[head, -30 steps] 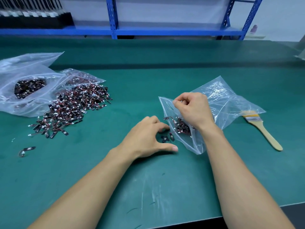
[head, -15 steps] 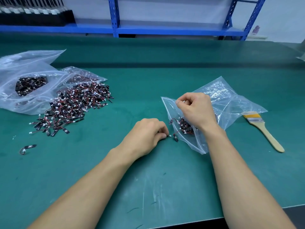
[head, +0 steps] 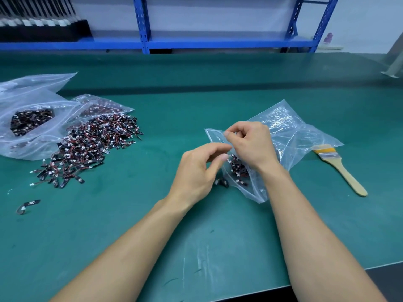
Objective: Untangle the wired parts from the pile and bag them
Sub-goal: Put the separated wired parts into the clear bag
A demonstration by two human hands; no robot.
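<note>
A pile of small black wired parts (head: 87,147) with red wires and white plugs lies on the green mat at the left. My right hand (head: 250,144) pinches the upper lip of a clear plastic bag (head: 294,131) and holds its mouth up. A small cluster of parts (head: 238,168) sits inside the bag. My left hand (head: 198,171) hovers at the bag's mouth, thumb and forefinger apart, nothing visible between them. Two loose parts (head: 222,183) lie on the mat just under it, outside the bag.
A large clear bag (head: 32,131) holding more parts lies at the far left, a smaller bag (head: 102,105) behind the pile. One stray part (head: 28,205) sits near the left edge. A wooden-handled brush (head: 340,168) lies right of the bag. Blue shelving (head: 144,25) stands behind the table.
My left hand rose from the mat, where it was pinching a part, up to the bag's mouth, and its fingers have spread. My right hand lifted the bag's lip slightly.
</note>
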